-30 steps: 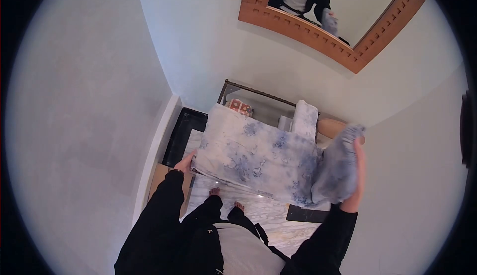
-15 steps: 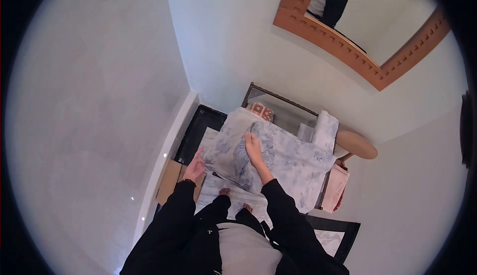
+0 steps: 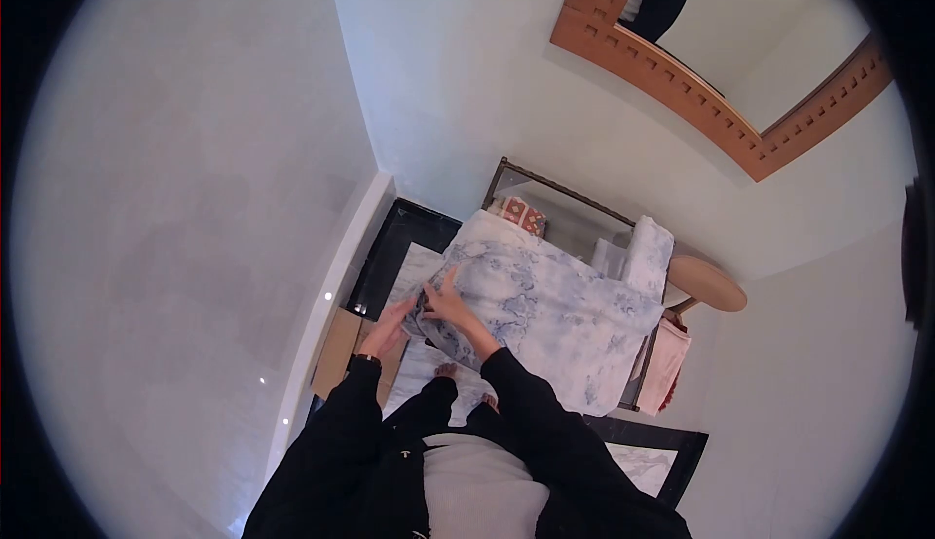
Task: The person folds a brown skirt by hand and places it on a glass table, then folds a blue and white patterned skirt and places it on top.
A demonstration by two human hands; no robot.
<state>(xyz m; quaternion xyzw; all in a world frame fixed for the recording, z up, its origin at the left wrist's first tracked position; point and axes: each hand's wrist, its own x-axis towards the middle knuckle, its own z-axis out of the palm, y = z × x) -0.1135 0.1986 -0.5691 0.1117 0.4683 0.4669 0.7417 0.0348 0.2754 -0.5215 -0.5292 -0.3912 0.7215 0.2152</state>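
A white cloth with blue floral patterning [image 3: 560, 310] lies spread over a rack, its left part gathered into darker folds. Around these folds my right hand [image 3: 448, 307] curls its fingers, the thumb standing away from them. My left hand [image 3: 389, 330] is at the left edge of the cloth, palm turned inward and fingers stretched out along the folds. The fingertips of both hands are close to each other. Part of the gathered cloth is hidden behind the fingers.
A metal-framed rack [image 3: 570, 191] stands against the wall. On it are a red patterned box [image 3: 523, 216] and a rolled cloth [image 3: 647, 255]. A round wooden board [image 3: 709, 284] and a pink towel [image 3: 666, 368] are at the right. Cardboard [image 3: 336, 354] lies at the left; a wood-framed mirror [image 3: 672, 70] hangs above.
My right hand has moved left and down from the middle of the cloth to its left edge. The raised fold in the middle now lies flatter. My left hand has come closer to the right.
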